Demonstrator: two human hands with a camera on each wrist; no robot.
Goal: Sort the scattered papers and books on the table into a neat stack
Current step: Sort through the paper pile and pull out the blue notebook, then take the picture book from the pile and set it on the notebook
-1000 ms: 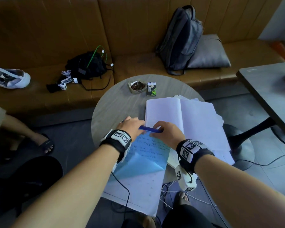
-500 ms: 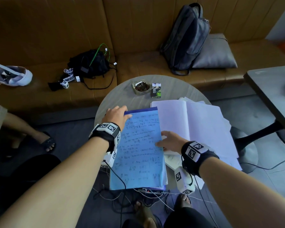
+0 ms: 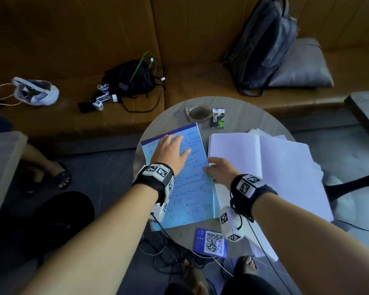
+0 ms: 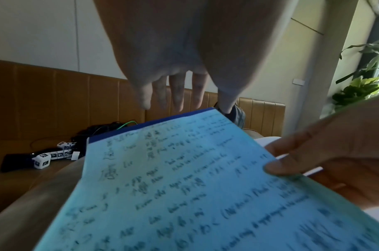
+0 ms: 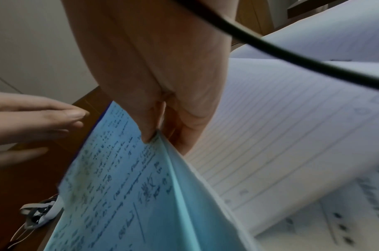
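A blue notepad (image 3: 190,194) covered in handwriting lies on the left half of the round table (image 3: 254,118), its near end reaching the table's front edge. My left hand (image 3: 170,150) is spread over the pad's upper part with straight fingers (image 4: 180,95). My right hand (image 3: 217,169) pinches the pad's right edge, thumb (image 5: 150,135) on top and fingers underneath. In the right wrist view that edge of the notepad (image 5: 119,186) is raised. Right of it, an open white lined notebook (image 3: 258,158) lies on loose white sheets (image 3: 296,188).
An ashtray (image 3: 199,113) and a cigarette pack (image 3: 218,119) stand at the table's far side. A blue QR-code card (image 3: 211,242) lies at the front edge. Behind, a sofa holds a backpack (image 3: 262,45) and a black bag (image 3: 130,79). Cables hang below the table.
The blue pad has moved from hanging off the front edge further onto the table. My left hand went from the pad's top corner to lying over its page.
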